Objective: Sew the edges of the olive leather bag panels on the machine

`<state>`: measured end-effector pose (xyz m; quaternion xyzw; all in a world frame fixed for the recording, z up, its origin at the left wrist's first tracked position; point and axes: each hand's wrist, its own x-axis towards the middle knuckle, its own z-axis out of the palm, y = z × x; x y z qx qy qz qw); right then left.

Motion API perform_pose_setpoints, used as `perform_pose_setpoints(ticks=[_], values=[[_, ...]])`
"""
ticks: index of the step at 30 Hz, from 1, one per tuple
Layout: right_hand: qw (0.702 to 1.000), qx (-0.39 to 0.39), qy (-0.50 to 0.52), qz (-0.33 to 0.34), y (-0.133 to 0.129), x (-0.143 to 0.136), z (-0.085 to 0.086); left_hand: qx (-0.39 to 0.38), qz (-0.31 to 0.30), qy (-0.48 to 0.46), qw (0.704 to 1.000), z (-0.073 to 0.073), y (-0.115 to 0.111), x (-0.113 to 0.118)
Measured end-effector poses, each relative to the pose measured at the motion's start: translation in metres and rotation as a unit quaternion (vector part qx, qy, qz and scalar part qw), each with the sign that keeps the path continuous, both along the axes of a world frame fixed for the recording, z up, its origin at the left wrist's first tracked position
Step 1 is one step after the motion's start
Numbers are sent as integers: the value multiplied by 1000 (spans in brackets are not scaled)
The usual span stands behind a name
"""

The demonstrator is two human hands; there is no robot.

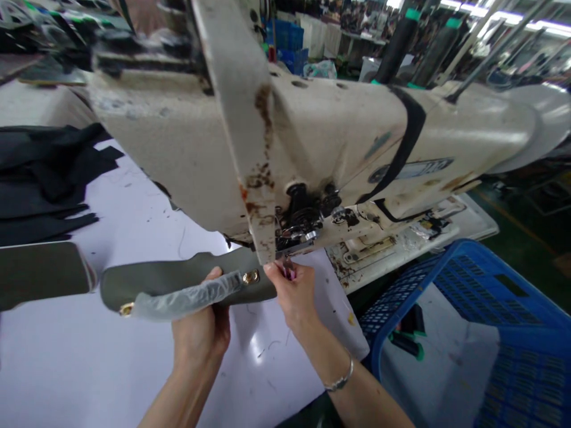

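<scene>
My left hand (200,336) grips a long olive-grey bag panel (156,276) from below, with the thumb on its top. A carrying handle (187,300) wrapped in clear plastic runs along the panel, with gold metal fittings at both ends. The panel's right end goes behind the sewing machine's (178,148) pale front guard, so the needle and that end are hidden. My right hand (297,291) is closed at that end, thumb and forefinger against the panel's edge. A small purple and dark thing (289,273) shows between its fingers, too small to name.
Another olive-grey panel (40,274) lies at the left, below a pile of black cut pieces (40,178). At the right stands a blue plastic basket (504,291) with dark thread spools (407,345) in it. Loose thread bits lie on the white tabletop (89,362).
</scene>
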<state>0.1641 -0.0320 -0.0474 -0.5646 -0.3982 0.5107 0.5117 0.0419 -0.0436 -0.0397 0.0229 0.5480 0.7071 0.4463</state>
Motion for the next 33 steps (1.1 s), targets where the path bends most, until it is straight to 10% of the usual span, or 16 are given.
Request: perform_pose_setpoints(ticks=[5, 10, 14, 18, 22, 27, 33], values=[[998, 10, -34, 45, 7, 18, 0, -66, -114, 13, 991, -4, -41, 8], [999, 6, -1, 50, 11, 18, -4, -152, -468, 201, 847, 1, -80, -9], [998, -14, 62, 24, 12, 13, -1, -131, -411, 491, 757, 12, -88, -17], [995, -30, 95, 21, 12, 12, 3, -104, -520, 462, 711, 22, -91, -27], [998, -20, 44, 30, 13, 14, 1, -54, -366, 636, 677, 15, -88, -34], [999, -17, 32, 40, 14, 16, -2, 7, -291, 776, 560, -5, -49, -26], [991, -23, 119, 48, 17, 13, 3, 83, -323, 800, 498, -3, 3, -31]])
